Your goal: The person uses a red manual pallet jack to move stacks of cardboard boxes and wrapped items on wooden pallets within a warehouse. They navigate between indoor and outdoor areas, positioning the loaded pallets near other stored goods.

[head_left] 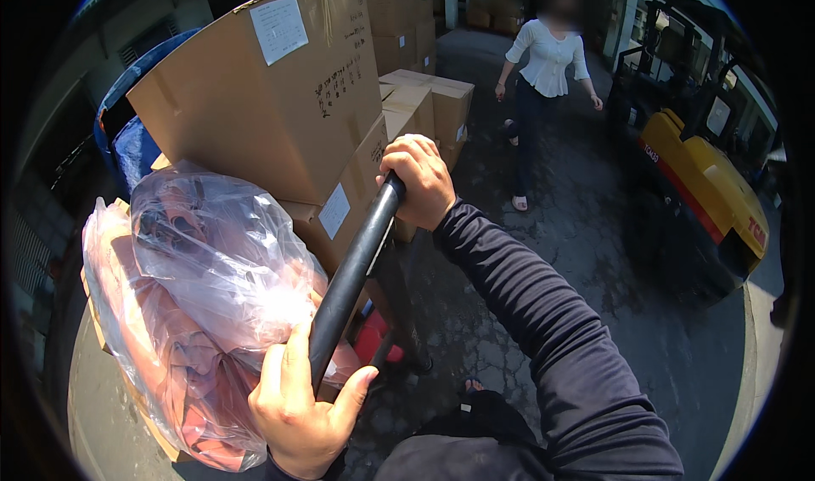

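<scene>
Paved yard, both hands' grip closed round black handle (352,269)

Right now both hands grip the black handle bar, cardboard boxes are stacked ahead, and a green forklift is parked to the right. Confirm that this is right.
Not quite: the forklift is yellow, not green, as the head view shows. The rest stands: the left hand and the right hand both grip the black handle bar, with cardboard boxes stacked ahead.

Black handle (352,269), brown cartons (272,99)
</scene>
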The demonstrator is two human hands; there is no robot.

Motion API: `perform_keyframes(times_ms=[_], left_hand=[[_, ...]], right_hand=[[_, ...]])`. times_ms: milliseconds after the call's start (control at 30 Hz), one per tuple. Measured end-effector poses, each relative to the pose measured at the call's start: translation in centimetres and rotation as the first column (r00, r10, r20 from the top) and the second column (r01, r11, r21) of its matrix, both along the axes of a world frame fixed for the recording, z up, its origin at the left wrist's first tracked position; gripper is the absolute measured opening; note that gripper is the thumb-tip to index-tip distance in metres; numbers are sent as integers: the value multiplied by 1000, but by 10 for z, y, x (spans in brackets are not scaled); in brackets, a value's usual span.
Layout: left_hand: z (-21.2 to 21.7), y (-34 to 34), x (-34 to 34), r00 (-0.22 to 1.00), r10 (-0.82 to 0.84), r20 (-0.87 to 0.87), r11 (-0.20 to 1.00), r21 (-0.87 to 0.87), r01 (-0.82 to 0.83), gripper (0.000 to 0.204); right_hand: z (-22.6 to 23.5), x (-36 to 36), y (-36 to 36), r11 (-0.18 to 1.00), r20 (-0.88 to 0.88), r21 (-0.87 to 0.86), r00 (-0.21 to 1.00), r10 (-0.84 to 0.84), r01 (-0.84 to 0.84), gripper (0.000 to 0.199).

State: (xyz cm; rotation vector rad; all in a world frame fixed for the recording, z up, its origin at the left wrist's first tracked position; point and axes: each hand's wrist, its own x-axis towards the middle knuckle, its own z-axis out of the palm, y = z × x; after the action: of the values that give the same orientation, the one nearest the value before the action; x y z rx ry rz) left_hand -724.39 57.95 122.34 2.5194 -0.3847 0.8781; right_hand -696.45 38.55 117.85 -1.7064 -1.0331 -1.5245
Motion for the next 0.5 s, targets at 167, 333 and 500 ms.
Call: perform_keyframes(times_ms=[167, 333, 500], left_hand=[[4, -2, 5, 999, -40, 3, 996, -75, 40, 61], [6, 0, 6, 995, -36, -90, 996, -85, 29, 69], [4, 2, 9, 996, 25, -89, 998, 54, -20, 79]], right_hand=[[-1, 13, 2, 998, 56, 59, 998, 20, -23, 27], [-1, 14, 5, 993, 93, 108, 995, 28, -38, 29], [-13, 29, 4, 994, 98, 104, 995, 11, -21, 28]])
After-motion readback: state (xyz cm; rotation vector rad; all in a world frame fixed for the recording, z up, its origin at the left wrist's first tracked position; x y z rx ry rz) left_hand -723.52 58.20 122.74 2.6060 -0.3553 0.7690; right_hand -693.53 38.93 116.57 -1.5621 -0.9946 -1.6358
